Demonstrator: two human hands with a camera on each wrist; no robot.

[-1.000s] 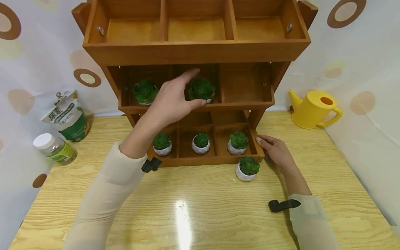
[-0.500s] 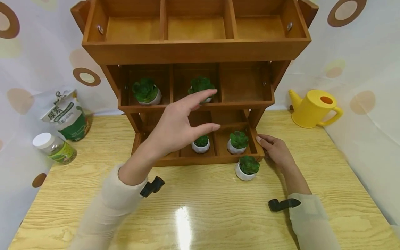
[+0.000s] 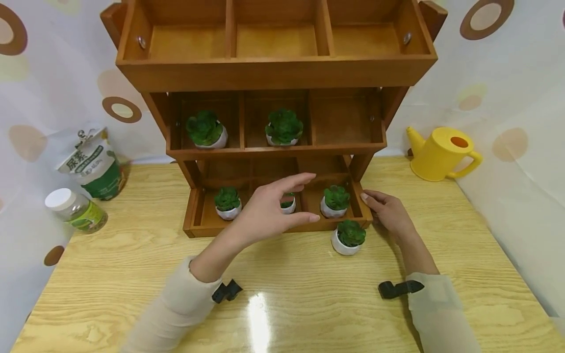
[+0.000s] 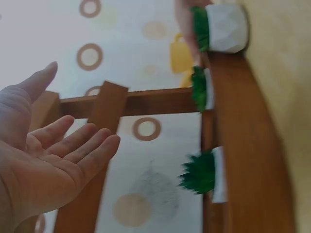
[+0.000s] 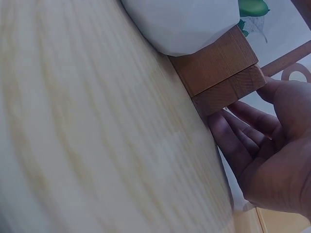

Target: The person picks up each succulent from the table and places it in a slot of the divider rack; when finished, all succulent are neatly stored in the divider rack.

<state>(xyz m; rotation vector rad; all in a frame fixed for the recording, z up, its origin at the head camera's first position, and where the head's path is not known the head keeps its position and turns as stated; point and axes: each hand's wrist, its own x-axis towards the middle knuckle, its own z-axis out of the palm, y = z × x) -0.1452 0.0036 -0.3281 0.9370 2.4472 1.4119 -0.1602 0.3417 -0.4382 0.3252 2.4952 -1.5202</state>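
Observation:
My left hand (image 3: 269, 208) is held with fingers and thumb apart, nothing between them, in front of the bottom tier of a wooden plant stand (image 3: 282, 76). In the head view it partly covers the middle potted succulent (image 3: 289, 205). On that tier, one potted succulent (image 3: 228, 203) sits left and another (image 3: 334, 201) right. A further white-potted succulent (image 3: 348, 238) stands on the table before the tier's right corner. My right hand (image 3: 390, 213) holds the tier's right end; in the right wrist view its thumb is at the upper edge, its fingers (image 5: 233, 141) against the side.
Two potted succulents, one left (image 3: 206, 129) and one central (image 3: 284, 127), occupy the middle tier. A yellow watering can (image 3: 443, 154) stands at the right back of the table (image 3: 335, 304). At left are a green-and-white pouch (image 3: 94, 164) and a white-lidded jar (image 3: 77, 211).
My left hand has come down from the middle tier's central succulent to in front of the bottom tier, staying empty. My right hand keeps its place at the stand's end.

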